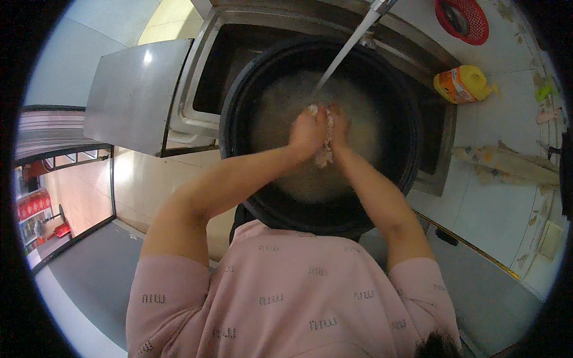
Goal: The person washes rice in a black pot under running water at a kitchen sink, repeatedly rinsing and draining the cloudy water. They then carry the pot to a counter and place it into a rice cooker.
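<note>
A large black basin (232, 112) in front of me holds cloudy, pale water (286, 96). Pressed palm to palm over its middle, my left hand (309, 132) and my right hand (340, 125) have a clump of whitish, grainy food (326, 156) between them. It looks like rice, though the exact kind is hard to tell. Some of the clump shows at the fingertips and bulges out below the palms. Just beyond my fingers, a stream of water (344, 51) falls from a metal faucet (382, 5) into the basin.
The basin stands over a stainless steel sink (210, 33). A yellow plastic bottle (463, 85) and a red perforated basket (479, 24) are at the right, near the tiled wall (497, 129). On the left, a grey metal panel (134, 96) juts out beside the sink.
</note>
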`<state>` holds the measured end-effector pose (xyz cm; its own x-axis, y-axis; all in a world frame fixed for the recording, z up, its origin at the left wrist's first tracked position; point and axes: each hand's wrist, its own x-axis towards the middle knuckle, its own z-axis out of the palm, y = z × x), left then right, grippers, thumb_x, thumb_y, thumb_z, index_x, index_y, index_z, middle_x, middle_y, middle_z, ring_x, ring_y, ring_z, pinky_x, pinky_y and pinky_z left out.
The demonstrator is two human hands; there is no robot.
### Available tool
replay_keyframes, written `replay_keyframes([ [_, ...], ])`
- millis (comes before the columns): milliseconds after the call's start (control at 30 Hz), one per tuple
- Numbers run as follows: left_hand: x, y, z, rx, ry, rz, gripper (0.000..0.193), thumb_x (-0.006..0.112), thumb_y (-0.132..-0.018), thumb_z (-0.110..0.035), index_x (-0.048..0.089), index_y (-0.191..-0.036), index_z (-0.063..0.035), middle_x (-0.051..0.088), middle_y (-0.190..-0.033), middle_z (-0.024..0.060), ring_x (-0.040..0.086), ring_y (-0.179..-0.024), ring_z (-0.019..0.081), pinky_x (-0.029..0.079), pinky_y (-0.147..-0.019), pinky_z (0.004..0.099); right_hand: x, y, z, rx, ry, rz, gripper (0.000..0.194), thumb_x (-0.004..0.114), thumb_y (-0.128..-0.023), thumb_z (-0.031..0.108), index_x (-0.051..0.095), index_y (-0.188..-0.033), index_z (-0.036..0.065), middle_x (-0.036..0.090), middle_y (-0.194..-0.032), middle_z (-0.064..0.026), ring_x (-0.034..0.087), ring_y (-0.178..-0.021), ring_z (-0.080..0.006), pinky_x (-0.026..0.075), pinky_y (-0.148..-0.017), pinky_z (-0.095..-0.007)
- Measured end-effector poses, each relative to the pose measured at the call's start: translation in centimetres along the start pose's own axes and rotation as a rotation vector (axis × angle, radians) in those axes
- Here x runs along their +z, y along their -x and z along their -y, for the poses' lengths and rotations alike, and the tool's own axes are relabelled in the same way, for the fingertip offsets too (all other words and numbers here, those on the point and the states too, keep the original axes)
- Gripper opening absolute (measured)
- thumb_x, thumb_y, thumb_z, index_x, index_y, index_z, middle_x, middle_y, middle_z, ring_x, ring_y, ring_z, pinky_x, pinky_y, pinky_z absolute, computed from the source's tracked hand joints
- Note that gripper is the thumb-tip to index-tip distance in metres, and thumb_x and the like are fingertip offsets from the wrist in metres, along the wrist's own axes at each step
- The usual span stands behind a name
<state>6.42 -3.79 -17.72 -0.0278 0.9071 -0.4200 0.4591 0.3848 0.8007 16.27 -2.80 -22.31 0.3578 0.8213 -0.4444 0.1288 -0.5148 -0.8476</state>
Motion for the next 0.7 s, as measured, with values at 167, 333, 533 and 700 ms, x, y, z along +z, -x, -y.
replay_keyframes([
  [167, 0.1, -4.9, -0.2, 0.189, -0.205, 0.015, 0.043, 0.06, -0.084, -0.016, 0.047, -0.119, 0.0054, 0.062, -0.099, 0.026, 0.062, -0.094, 0.0418, 0.051, -0.078, 0.0466, -0.1, -5.2, 1.4, -0.487, 0.58, -0.135, 0.031, 0.045, -0.096, 0.031, 0.056, -0.11, 0.006, 0.058, -0.116, -0.0147, 0.06, -0.094, -0.0316, 0.051, -0.072, -0.0422],
  [333, 0.7, -9.8, 2.4, 0.366, -0.624, 0.176, 0.063, 0.065, -0.08, -0.016, 0.037, -0.135, -0.0015, 0.05, -0.125, 0.0289, 0.055, -0.11, 0.0425, 0.049, -0.09, 0.0468, -2.6, -8.0, 1.7, -0.91, 1.358, 0.058, 0.039, 0.044, -0.094, 0.022, 0.046, -0.133, 0.016, 0.045, -0.136, -0.0116, 0.044, -0.126, -0.0367, 0.051, -0.087, -0.0489],
  [533, 2.0, -7.2, 3.7, 0.492, -0.916, 0.111, 0.047, 0.054, -0.089, -0.026, 0.043, -0.133, -0.0134, 0.047, -0.13, 0.0185, 0.044, -0.122, 0.0427, 0.048, -0.088, 0.0555, -4.3, -4.1, 0.9, -0.651, 1.461, 0.155, 0.043, 0.046, -0.091, 0.02, 0.045, -0.133, 0.017, 0.042, -0.141, -0.0139, 0.054, -0.115, -0.0374, 0.05, -0.086, -0.0512],
  [700, 0.5, -0.3, 3.5, 0.559, -1.007, 0.328, 0.055, 0.062, -0.083, -0.025, 0.042, -0.135, -0.0203, 0.044, -0.131, 0.0194, 0.047, -0.114, 0.0491, 0.048, -0.086, 0.0576, -6.1, 1.9, 1.2, -0.488, 1.502, 0.295, 0.048, 0.051, -0.089, 0.025, 0.042, -0.135, 0.015, 0.049, -0.133, -0.0187, 0.062, -0.1, -0.0388, 0.052, -0.081, -0.0519],
])
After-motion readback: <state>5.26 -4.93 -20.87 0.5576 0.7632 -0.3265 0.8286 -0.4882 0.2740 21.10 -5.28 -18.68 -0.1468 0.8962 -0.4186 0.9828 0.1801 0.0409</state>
